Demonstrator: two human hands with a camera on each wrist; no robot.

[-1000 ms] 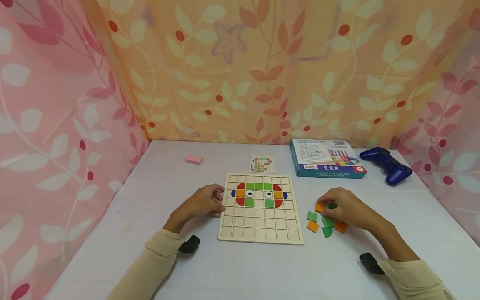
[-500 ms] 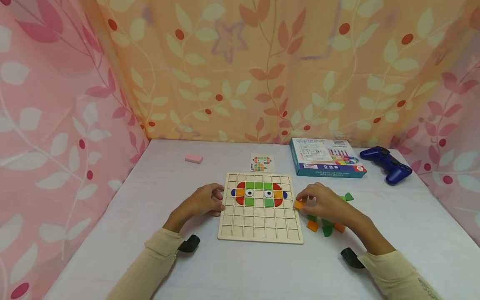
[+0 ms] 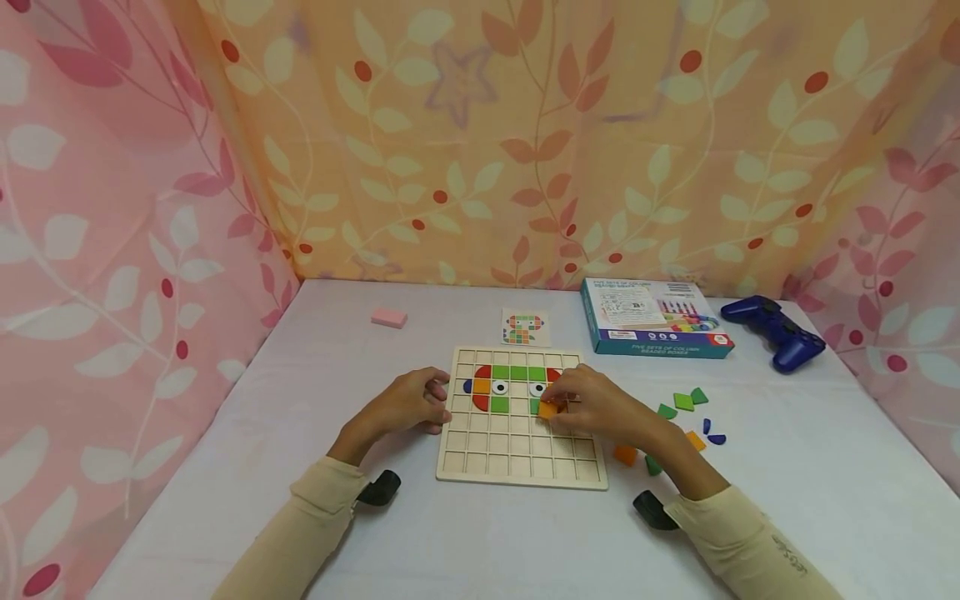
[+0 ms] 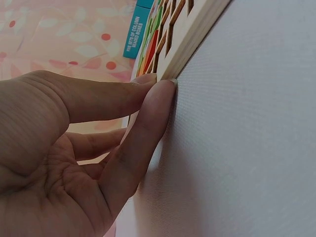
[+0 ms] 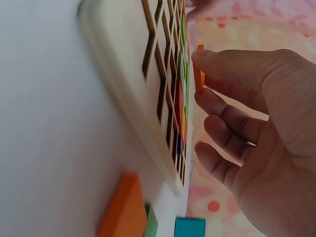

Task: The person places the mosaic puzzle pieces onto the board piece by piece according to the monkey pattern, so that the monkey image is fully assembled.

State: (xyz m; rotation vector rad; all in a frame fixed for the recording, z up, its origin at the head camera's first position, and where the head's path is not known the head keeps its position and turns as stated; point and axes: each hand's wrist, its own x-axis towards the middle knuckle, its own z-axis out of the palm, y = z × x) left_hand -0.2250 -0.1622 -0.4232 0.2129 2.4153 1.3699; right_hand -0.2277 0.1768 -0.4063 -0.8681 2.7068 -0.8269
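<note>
Head view, right fingers: I see the right hand (image 3: pixel 600 406) pinching an orange square tile (image 3: pixel 548 409), thumb and fingertips parted only by the tile.
Head view, tile: it sits at those fingertips, over the gridded board (image 3: pixel 498 443), just below the right-hand eye piece (image 3: pixel 537 389).
Head view, left fingers: the left hand (image 3: pixel 411 402) meets the board's left edge, its fingers bent.
Head view, arms: both forearms reach in from the near side in beige sleeves (image 3: pixel 300 521); the right hand is turned knuckles up, spanning the board's right edge.
Head view, loose tiles: green, orange and blue loose tiles (image 3: pixel 683 402) lie right of the board, some partly hidden by the right forearm.
Left wrist view, fingers: I have the thumb and a finger nipping the board's edge, tips nearly meeting; the others curl behind, off the board.
Left wrist view, hand: it comes in from the left, the white cloth (image 4: pixel 256 128) alongside.
Right wrist view, fingers: thumb and index hold the tile between them; the remaining fingers bend loosely, touching nothing I can see.
Right wrist view, tile: it shows edge-on, close to the board's face.
Right wrist view, foreground: an orange loose tile appears blurred, with the board's corner above it.
</note>
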